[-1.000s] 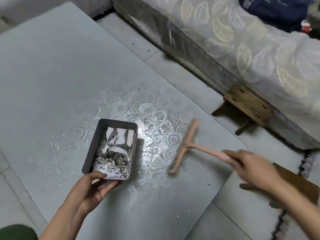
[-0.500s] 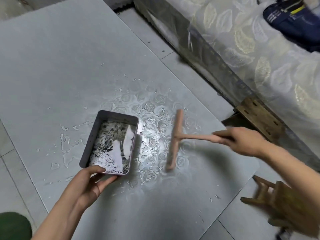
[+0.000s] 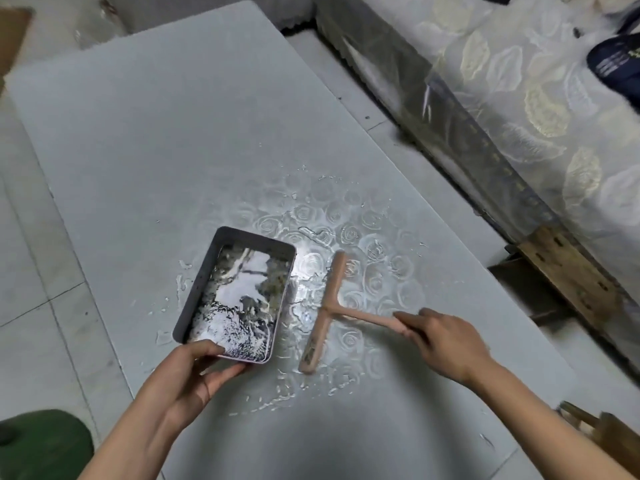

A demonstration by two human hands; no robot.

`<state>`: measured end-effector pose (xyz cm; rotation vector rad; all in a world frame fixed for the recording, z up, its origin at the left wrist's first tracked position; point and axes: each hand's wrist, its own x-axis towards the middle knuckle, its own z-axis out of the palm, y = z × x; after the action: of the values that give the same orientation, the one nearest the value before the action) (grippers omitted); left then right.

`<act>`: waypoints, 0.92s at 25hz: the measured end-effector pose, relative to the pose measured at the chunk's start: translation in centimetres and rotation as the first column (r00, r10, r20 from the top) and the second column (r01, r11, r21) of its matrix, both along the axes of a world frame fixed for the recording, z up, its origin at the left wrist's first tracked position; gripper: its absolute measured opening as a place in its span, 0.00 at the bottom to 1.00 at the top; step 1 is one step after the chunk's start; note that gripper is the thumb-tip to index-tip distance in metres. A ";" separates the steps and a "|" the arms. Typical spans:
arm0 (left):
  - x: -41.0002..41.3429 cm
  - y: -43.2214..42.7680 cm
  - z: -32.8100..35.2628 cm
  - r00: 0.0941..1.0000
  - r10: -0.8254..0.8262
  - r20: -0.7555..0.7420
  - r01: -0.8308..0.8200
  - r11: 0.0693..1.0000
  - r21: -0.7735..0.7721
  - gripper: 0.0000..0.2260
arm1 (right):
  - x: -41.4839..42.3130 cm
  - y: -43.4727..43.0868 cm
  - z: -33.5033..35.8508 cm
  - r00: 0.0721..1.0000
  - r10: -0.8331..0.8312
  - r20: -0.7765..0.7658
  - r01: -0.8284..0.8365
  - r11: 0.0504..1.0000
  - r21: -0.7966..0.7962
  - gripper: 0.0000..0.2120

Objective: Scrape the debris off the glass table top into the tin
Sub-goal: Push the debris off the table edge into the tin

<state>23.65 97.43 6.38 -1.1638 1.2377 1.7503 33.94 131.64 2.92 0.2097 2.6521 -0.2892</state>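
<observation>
Wet patterned glass table top (image 3: pixel 207 133) fills the frame's middle. We see the left hand (image 3: pixel 187 375) pinching the near edge of the tin (image 3: pixel 239 296), lower centre, debris (image 3: pixel 239 327) inside. Just right, the right hand (image 3: pixel 446 341) grips the scraper (image 3: pixel 325 306), whose blade touches the glass.

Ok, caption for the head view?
Right hand holds a pink T-shaped scraper on the wet glass table top beside the tin gripped by left hand.
</observation>
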 end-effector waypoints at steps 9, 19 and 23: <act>3.0 -2.0 0.8 0.979 0.202 0.032 -0.203 0.979 0.038 0.10 | 11.7 -0.1 4.2 0.959 -0.243 0.144 0.218 0.961 0.169 0.22; 4.0 -4.5 1.1 0.969 0.239 0.060 -0.240 0.971 0.017 0.08 | 4.7 -5.4 5.5 0.972 -0.236 -0.011 0.236 0.965 0.116 0.14; 3.4 -5.6 1.4 0.969 0.238 0.062 -0.239 0.971 0.018 0.09 | 10.1 -5.2 6.8 0.952 -0.266 0.155 0.217 0.937 0.273 0.20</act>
<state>27.07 91.87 7.74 -1.3875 1.0734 1.8839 44.07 126.49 9.68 0.6196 2.4661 -0.0038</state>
